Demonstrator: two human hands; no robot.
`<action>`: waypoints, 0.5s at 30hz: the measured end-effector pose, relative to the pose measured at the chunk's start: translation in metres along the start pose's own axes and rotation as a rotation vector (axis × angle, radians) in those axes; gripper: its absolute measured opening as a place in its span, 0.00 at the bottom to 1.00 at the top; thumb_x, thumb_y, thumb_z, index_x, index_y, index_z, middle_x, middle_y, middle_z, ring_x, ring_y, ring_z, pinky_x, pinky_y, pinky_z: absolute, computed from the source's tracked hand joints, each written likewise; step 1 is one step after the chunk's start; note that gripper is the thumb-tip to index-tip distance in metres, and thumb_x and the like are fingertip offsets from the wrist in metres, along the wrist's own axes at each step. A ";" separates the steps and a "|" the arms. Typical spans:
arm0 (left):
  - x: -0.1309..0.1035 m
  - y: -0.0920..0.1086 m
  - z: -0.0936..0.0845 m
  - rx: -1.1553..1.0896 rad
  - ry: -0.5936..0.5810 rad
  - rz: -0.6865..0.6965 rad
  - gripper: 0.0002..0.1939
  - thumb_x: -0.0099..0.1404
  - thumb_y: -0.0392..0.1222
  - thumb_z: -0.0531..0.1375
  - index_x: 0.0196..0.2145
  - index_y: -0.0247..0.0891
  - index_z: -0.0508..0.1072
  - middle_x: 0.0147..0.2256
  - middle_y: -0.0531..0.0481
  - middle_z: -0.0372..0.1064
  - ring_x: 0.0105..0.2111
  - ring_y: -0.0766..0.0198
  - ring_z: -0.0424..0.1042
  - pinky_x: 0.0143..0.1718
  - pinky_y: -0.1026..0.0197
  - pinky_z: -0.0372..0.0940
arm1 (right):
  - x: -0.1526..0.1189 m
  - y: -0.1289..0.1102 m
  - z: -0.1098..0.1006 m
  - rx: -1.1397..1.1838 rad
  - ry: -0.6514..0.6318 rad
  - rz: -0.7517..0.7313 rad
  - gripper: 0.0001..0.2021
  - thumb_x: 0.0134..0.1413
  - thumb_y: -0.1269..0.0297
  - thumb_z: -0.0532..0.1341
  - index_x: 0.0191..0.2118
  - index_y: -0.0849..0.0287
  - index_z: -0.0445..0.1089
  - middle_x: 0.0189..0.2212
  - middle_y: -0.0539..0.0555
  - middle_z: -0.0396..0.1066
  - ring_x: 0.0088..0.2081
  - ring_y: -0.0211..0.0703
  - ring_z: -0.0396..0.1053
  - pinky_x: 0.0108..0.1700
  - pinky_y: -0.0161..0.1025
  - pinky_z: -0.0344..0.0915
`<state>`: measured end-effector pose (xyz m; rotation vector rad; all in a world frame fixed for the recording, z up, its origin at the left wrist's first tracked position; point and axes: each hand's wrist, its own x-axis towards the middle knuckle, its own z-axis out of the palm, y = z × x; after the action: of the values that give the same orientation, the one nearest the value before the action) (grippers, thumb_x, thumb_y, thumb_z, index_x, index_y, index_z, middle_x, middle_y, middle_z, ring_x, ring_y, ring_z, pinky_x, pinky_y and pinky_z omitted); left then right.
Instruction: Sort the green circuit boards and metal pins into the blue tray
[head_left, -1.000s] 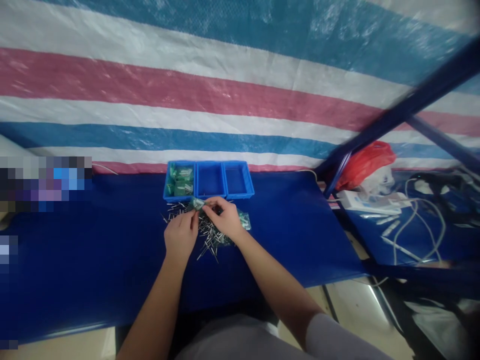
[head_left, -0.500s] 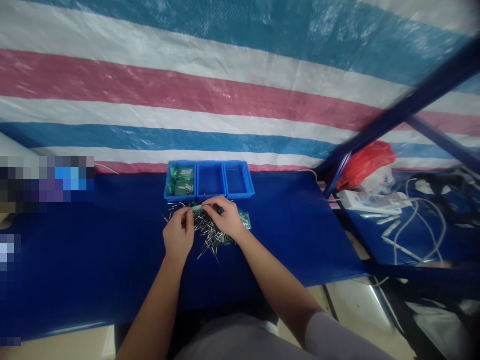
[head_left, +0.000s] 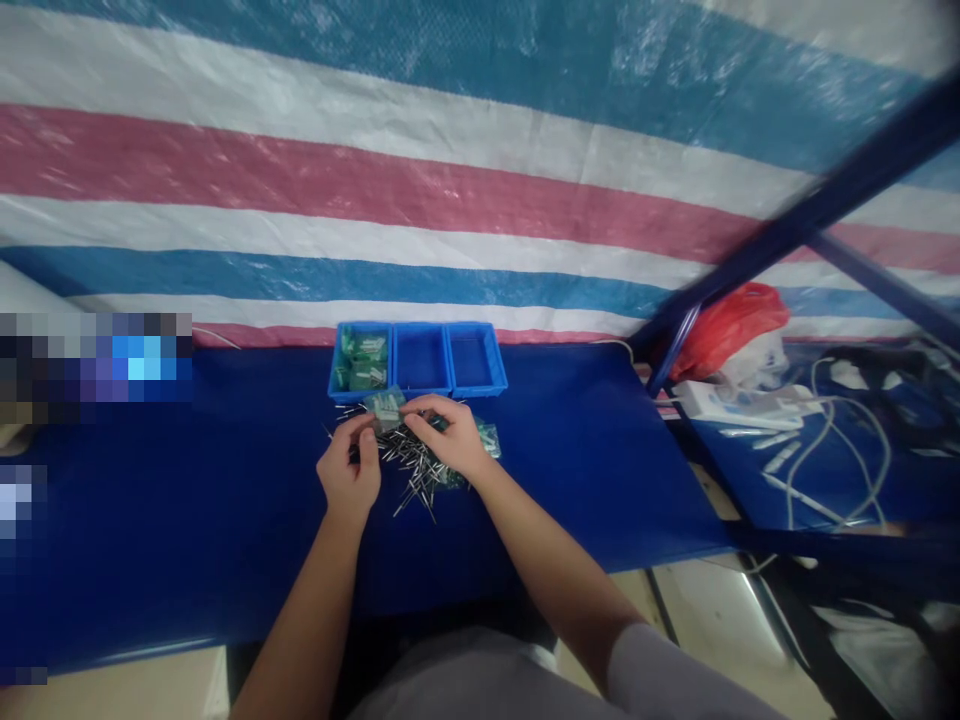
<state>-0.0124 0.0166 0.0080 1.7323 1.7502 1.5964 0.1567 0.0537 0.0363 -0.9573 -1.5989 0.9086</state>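
A small clear-green plastic bag (head_left: 386,405) is held up over a loose pile of thin metal pins (head_left: 420,465). My right hand (head_left: 448,432) pinches the bag's right edge between thumb and fingers. At its lower left corner, the curled fingers of my left hand (head_left: 351,465) are closed on it, with the thumb slightly lower. What the bag contains is too small to make out. Another green bag (head_left: 489,440) lies partly behind my right hand. Just beyond the pile, the left blue bin (head_left: 332,385) contains several similar green bags.
Two more blue bins (head_left: 421,392) (head_left: 480,390) adjoin the first on the blue table (head_left: 225,520). A dark metal frame (head_left: 739,250) slants up at the right. Past it are a red plastic bag (head_left: 739,325), a white power strip (head_left: 720,402) and looped white cables (head_left: 889,450).
The green bag has turned so its flat face shows, where before it looked narrow and rolled. My left hand has shifted slightly left and its thumb has drawn back. My right hand stays nearly in place.
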 end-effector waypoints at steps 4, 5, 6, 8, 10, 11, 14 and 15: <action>0.000 -0.001 0.002 0.022 0.070 0.025 0.12 0.64 0.44 0.62 0.44 0.39 0.75 0.40 0.49 0.78 0.35 0.67 0.77 0.42 0.64 0.71 | 0.000 0.003 0.002 -0.040 0.014 -0.020 0.04 0.57 0.63 0.64 0.36 0.56 0.76 0.34 0.53 0.78 0.33 0.40 0.74 0.37 0.38 0.71; 0.000 -0.001 0.003 0.030 0.079 0.025 0.12 0.64 0.44 0.62 0.44 0.39 0.76 0.39 0.49 0.78 0.34 0.67 0.76 0.42 0.64 0.71 | 0.000 0.005 0.003 -0.050 0.022 -0.004 0.04 0.57 0.64 0.64 0.35 0.56 0.75 0.33 0.52 0.78 0.32 0.40 0.74 0.37 0.38 0.71; 0.000 -0.001 0.004 0.032 0.085 0.024 0.11 0.63 0.43 0.63 0.43 0.39 0.76 0.39 0.49 0.78 0.33 0.68 0.76 0.41 0.65 0.71 | 0.000 0.006 0.003 -0.053 0.034 0.015 0.03 0.56 0.64 0.64 0.35 0.56 0.74 0.32 0.52 0.77 0.31 0.39 0.73 0.36 0.38 0.71; 0.000 -0.001 0.006 0.019 0.095 0.021 0.12 0.62 0.43 0.63 0.43 0.38 0.76 0.38 0.49 0.78 0.31 0.69 0.75 0.39 0.65 0.71 | 0.000 0.007 0.004 -0.038 0.056 0.041 0.04 0.55 0.62 0.65 0.35 0.56 0.72 0.31 0.51 0.76 0.30 0.39 0.73 0.35 0.37 0.71; 0.000 0.000 0.006 0.004 0.104 0.020 0.12 0.62 0.43 0.64 0.44 0.38 0.75 0.37 0.49 0.78 0.29 0.70 0.74 0.36 0.66 0.70 | -0.001 0.007 0.004 -0.014 0.073 0.053 0.08 0.55 0.61 0.66 0.39 0.56 0.71 0.31 0.51 0.77 0.30 0.39 0.73 0.35 0.38 0.71; 0.000 0.001 0.006 0.002 0.102 0.019 0.13 0.61 0.42 0.64 0.44 0.38 0.75 0.37 0.50 0.78 0.28 0.70 0.74 0.35 0.66 0.70 | 0.000 0.007 0.004 -0.003 0.077 0.055 0.09 0.56 0.60 0.65 0.42 0.56 0.71 0.32 0.51 0.77 0.30 0.39 0.73 0.36 0.38 0.71; 0.002 0.003 0.005 0.018 0.076 0.019 0.17 0.62 0.42 0.64 0.48 0.39 0.75 0.38 0.50 0.78 0.27 0.71 0.73 0.36 0.66 0.70 | 0.000 0.007 0.004 0.005 0.068 0.058 0.13 0.58 0.60 0.65 0.48 0.55 0.71 0.33 0.51 0.78 0.31 0.40 0.74 0.38 0.40 0.73; 0.002 0.003 0.005 0.028 0.066 0.018 0.18 0.62 0.42 0.64 0.50 0.39 0.74 0.38 0.50 0.78 0.28 0.71 0.73 0.37 0.65 0.70 | 0.000 0.007 0.004 0.004 0.060 0.057 0.13 0.58 0.60 0.64 0.49 0.54 0.72 0.33 0.51 0.79 0.31 0.40 0.74 0.39 0.40 0.73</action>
<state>-0.0076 0.0200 0.0099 1.7310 1.8000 1.6627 0.1535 0.0566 0.0292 -1.0231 -1.5251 0.9132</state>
